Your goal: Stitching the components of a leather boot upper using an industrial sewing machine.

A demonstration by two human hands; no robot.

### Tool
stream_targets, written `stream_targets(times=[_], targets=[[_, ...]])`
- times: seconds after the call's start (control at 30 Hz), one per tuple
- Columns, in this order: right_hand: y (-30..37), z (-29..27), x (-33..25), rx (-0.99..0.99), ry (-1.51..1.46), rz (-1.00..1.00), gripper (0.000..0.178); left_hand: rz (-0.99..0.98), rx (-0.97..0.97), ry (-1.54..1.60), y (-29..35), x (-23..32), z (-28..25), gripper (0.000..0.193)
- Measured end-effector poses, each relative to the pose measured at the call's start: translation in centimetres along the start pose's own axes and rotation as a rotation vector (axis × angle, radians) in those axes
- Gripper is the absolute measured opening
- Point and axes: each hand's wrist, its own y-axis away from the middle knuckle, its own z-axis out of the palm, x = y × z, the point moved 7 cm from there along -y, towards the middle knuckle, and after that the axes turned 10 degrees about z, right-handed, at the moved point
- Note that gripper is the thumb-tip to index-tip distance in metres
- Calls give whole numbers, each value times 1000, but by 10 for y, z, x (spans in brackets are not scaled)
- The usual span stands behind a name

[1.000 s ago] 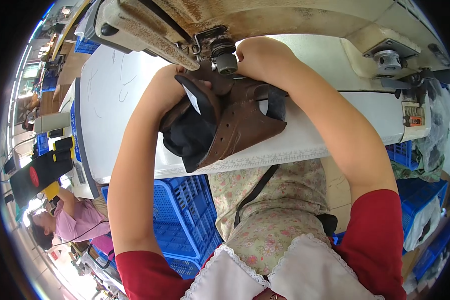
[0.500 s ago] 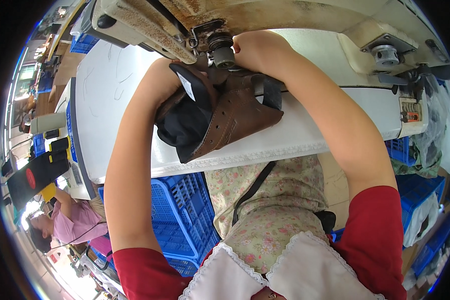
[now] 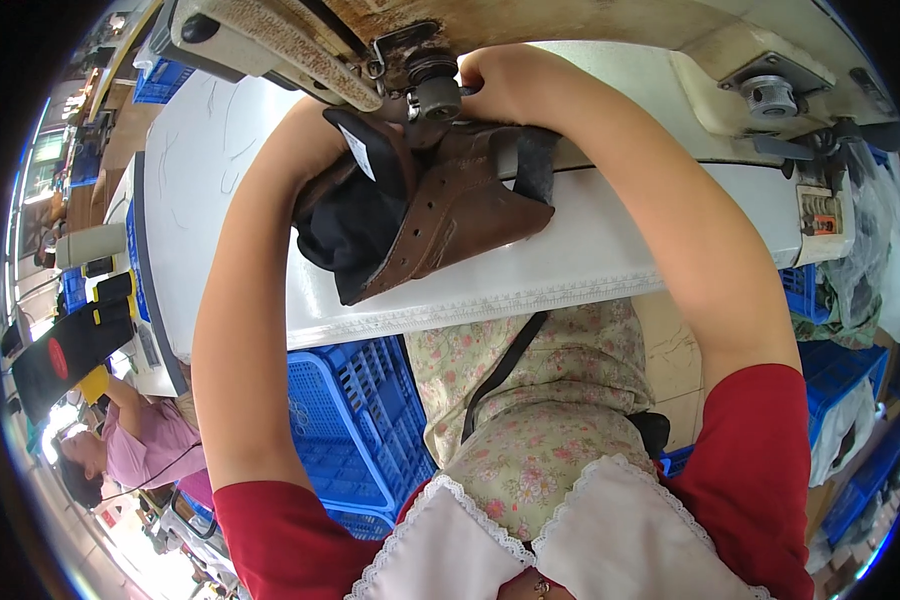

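A brown leather shoe upper [image 3: 460, 220] with punched eyelet holes and black lining lies on the white sewing machine bed. Its black tongue [image 3: 375, 150] stands up and carries a white label. Above its far end is the metal presser part [image 3: 435, 95] of the sewing machine. My left hand [image 3: 315, 135] is bent in against the left side of the upper, its fingers hidden behind the leather and the machine head. On the other side, my right hand [image 3: 485, 75] curls in behind the needle area; the machine covers most of its fingers.
The sewing machine arm [image 3: 610, 22] spans the top, close over both hands. Blue plastic crates [image 3: 355, 430] stand below the table's front edge [image 3: 470, 308]. More crates and plastic bags [image 3: 855, 240] are at the right. At far left, a person [image 3: 150, 440] in pink sits by another machine.
The shoe upper and both hands have shifted slightly up and left in the picture, as has the table edge. The upper stays under the machine head.
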Motion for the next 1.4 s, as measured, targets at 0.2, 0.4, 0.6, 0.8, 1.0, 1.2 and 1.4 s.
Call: stream_targets(times=[0.2, 0.4, 0.6, 0.8, 1.0, 1.2, 1.4], targets=[[-1, 1, 2, -84, -15, 44, 43, -65, -33, -30, 3, 5, 2, 31], [14, -13, -4, 5, -86, -6, 44, -101, -107, -50, 7, -32, -8, 41], [25, -15, -19, -70, 35, -125, 37, -231, -158, -196, 11, -73, -10, 49], [29, -4, -15, 37, 117, -297, 35, -182, -30, -155, 19, -74, -6, 48], [35, -8, -19, 84, 136, -352, 34, -151, 39, -188, 22, -62, -9, 48], [51, -12, -26, 93, 94, -194, 33, -113, 43, -358, 19, -56, -13, 49], [53, -12, -25, 119, 82, -137, 36, -57, 178, -228, 17, -64, -19, 50]])
